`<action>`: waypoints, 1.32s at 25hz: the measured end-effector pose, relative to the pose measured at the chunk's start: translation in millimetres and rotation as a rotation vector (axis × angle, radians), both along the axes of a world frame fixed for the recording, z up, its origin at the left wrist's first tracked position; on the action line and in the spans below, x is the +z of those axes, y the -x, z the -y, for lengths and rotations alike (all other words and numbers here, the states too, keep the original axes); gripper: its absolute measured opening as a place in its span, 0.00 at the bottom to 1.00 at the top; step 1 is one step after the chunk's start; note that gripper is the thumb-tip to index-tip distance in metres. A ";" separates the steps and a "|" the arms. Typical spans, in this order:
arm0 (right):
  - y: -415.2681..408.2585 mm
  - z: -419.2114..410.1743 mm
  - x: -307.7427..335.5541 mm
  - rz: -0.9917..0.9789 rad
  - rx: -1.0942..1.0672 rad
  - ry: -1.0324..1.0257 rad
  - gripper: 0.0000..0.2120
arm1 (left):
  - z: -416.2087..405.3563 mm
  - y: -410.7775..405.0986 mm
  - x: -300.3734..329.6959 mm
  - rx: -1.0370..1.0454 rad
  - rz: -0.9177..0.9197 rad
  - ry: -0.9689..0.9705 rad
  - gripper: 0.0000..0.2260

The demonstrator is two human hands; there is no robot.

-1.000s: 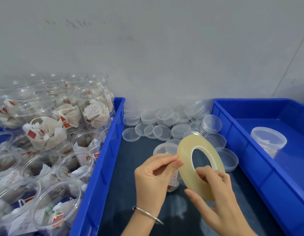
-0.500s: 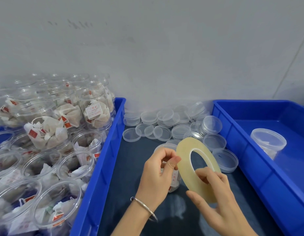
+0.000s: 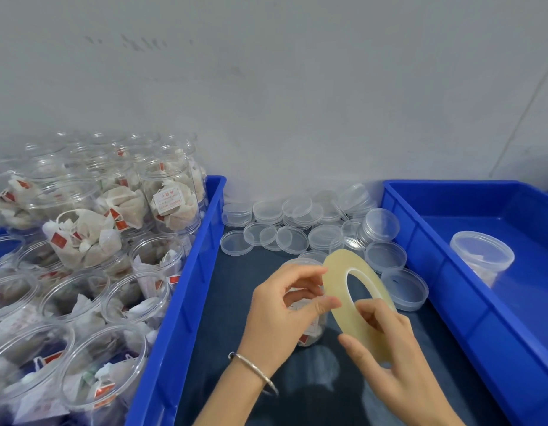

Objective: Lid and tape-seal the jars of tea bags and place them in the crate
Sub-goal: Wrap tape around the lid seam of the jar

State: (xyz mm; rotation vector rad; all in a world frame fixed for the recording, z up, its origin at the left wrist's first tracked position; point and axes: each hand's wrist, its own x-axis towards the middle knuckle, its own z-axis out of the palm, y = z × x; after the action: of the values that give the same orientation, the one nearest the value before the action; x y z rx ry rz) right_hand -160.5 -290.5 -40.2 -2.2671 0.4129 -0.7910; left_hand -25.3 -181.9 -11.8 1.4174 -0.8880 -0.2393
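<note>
My right hand (image 3: 398,361) holds a thin yellowish tape roll (image 3: 335,273) upright, with fingers through its centre hole. My left hand (image 3: 285,312) pinches at the roll's left edge with thumb and forefinger. Behind both hands a clear jar of tea bags (image 3: 309,330) stands on the dark table, mostly hidden. The blue crate (image 3: 469,305) on the right holds one lidded jar (image 3: 481,256). A blue crate (image 3: 186,302) on the left is packed with several open jars of tea bags (image 3: 82,302).
Several clear plastic lids (image 3: 294,222) lie loose and stacked at the back of the table between the two crates, and two more lids (image 3: 403,287) lie near the right crate. A pale wall rises close behind.
My left thumb and forefinger have shifted along the tape roll's edge and opened slightly. The roll stays in my right hand in about the same spot.
</note>
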 end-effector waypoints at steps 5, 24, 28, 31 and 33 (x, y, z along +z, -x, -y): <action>0.7 1.5 -1.2 -0.009 -0.004 0.023 0.14 | -0.5 0.1 -2.5 0.110 0.058 0.032 0.02; -8.3 32.4 7.9 -0.284 -0.220 0.696 0.21 | -12.5 1.8 -68.3 0.368 0.014 -0.026 0.08; -17.3 35.5 5.2 -0.218 -0.228 0.839 0.23 | -11.9 -7.7 -77.7 0.326 -0.013 0.007 0.08; -24.7 38.0 5.2 -0.158 -0.259 0.900 0.21 | -10.5 -10.6 -79.9 0.279 -0.048 0.044 0.08; -28.0 38.0 5.4 -0.147 -0.262 0.925 0.21 | -8.9 -15.0 -79.6 0.262 -0.053 0.060 0.08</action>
State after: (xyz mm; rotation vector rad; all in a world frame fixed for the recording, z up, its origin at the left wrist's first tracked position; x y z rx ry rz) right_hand -132.4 -328.5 -34.8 -3.1872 0.4802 -1.1059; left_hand -10.3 -172.9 -91.4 1.4478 -0.6523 -0.0514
